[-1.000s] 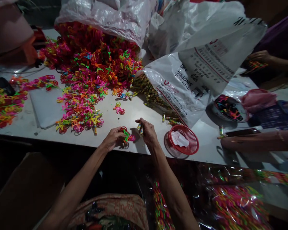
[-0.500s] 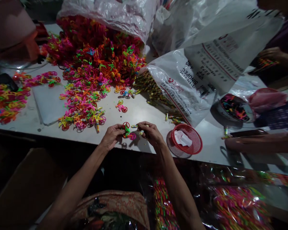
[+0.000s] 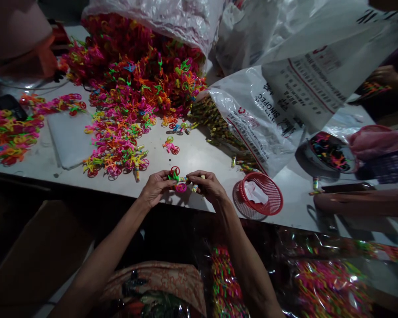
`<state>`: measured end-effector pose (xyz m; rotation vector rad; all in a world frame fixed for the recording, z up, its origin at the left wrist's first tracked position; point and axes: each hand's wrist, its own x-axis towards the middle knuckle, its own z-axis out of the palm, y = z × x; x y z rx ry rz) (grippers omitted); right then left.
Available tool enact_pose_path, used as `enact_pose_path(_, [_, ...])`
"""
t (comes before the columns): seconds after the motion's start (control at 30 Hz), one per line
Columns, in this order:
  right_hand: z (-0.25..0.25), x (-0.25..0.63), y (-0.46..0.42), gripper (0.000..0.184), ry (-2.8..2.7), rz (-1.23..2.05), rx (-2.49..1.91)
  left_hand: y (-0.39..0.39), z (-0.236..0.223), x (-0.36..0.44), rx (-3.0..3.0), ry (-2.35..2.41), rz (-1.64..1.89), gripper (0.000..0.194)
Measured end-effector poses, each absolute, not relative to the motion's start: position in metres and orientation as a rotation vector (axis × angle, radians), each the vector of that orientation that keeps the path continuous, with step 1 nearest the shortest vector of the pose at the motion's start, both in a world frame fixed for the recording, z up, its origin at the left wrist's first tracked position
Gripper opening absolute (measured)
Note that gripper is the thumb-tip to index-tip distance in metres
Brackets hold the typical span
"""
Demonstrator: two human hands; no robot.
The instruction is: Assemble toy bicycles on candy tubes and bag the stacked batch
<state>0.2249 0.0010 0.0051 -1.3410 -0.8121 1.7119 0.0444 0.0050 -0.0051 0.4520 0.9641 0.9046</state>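
My left hand (image 3: 155, 189) pinches a small plastic toy bicycle (image 3: 176, 178) with red and pink wheels and a green frame, just above the front edge of the white table (image 3: 199, 154). My right hand (image 3: 208, 185) is closed on small wrapped candy sticks (image 3: 195, 187) and presses one against the toy. The two hands touch around the toy. A loose toy bicycle (image 3: 171, 146) lies a little farther back on the table.
A large heap of neon toy bicycles (image 3: 132, 84) spills from a plastic bag at the back left. A printed white sack (image 3: 268, 106) spills candy sticks (image 3: 215, 123). A red mesh basket (image 3: 261, 199) sits right of my hands. Another person's forearm (image 3: 361, 201) rests at right.
My right hand has moved left with its candy sticks and now meets the toy bicycle in my left hand. The left hand has stayed almost in place.
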Motion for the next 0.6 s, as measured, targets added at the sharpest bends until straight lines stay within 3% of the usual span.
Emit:
enact_pose_path(0.43, [0.021, 0.202, -0.008, 0.015, -1.062, 1.517, -1.369, 0.007, -0.007, 0.028, 0.726, 1.123, 0.857, 0.033])
enact_pose_path(0.6, [0.014, 0.211, 0.013, 0.038, -1.047, 1.589, -1.320, 0.023, 0.019, -0.008, 1.077, 1.387, 0.983, 0.035])
